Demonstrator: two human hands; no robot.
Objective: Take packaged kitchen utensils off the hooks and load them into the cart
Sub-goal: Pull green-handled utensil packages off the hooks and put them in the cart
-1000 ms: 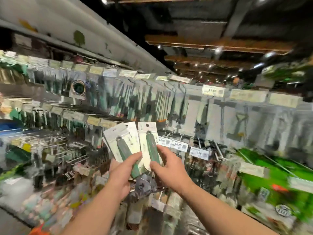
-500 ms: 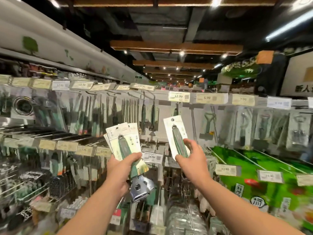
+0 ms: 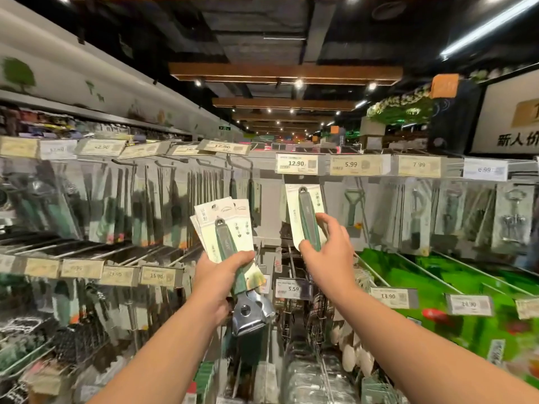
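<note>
My left hand point(image 3: 220, 277) grips a fanned stack of carded green-handled utensils point(image 3: 230, 228), pale cards up and a shiny metal head point(image 3: 252, 314) hanging below my fist. My right hand point(image 3: 328, 249) pinches one more carded green-handled utensil point(image 3: 306, 214) held up just under the 12.90 price tag point(image 3: 296, 164), at the hook there. Whether the card hangs on the hook cannot be told. No cart is in view.
Rows of hooks with packaged utensils point(image 3: 140, 205) fill the rack to the left, and peelers and corkscrews point(image 3: 514, 217) hang to the right. Price tag rails point(image 3: 418, 165) jut out at arm height. Green packages point(image 3: 437, 287) lie on the lower right shelf.
My right hand has carried its single carded utensil away from the left-hand stack, up and to the right toward the 12.90 hook. My view has turned right. The left hand keeps its stack.
</note>
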